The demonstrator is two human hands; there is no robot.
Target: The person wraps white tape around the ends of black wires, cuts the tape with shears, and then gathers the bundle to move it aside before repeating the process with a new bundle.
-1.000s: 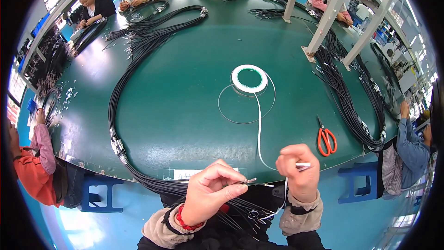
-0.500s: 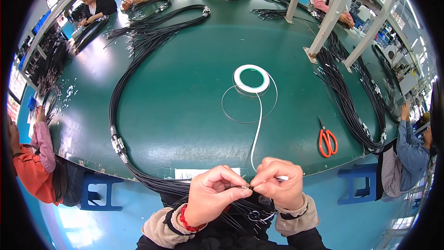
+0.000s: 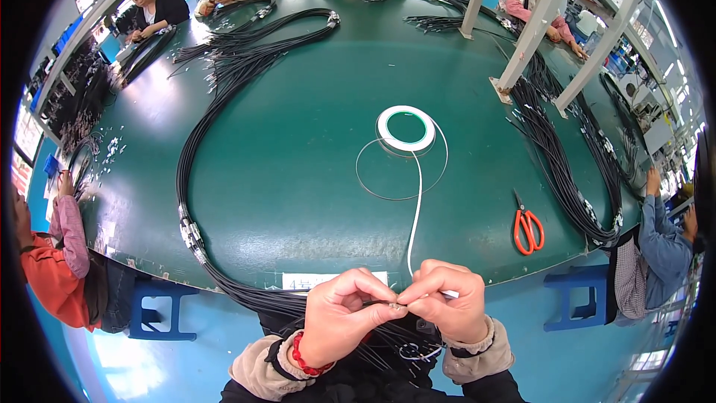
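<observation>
Two bare hands meet just past the near edge of a big green surface [image 3: 298, 179]. A long bundle of black cables [image 3: 201, 142] loops along the surface's left side and drops over the near edge toward the person's lap. A roll of white tape [image 3: 405, 128] lies near the middle of the surface. A thin white strip [image 3: 415, 209] runs from the roll to the hands. Orange scissors [image 3: 527, 227] lie near the right part of the near edge. The left hand [image 3: 339, 317] has its grip pinched shut on a thin black cable end [image 3: 379, 304]. The right hand [image 3: 447, 302] pinches the same spot, where the white strip ends.
</observation>
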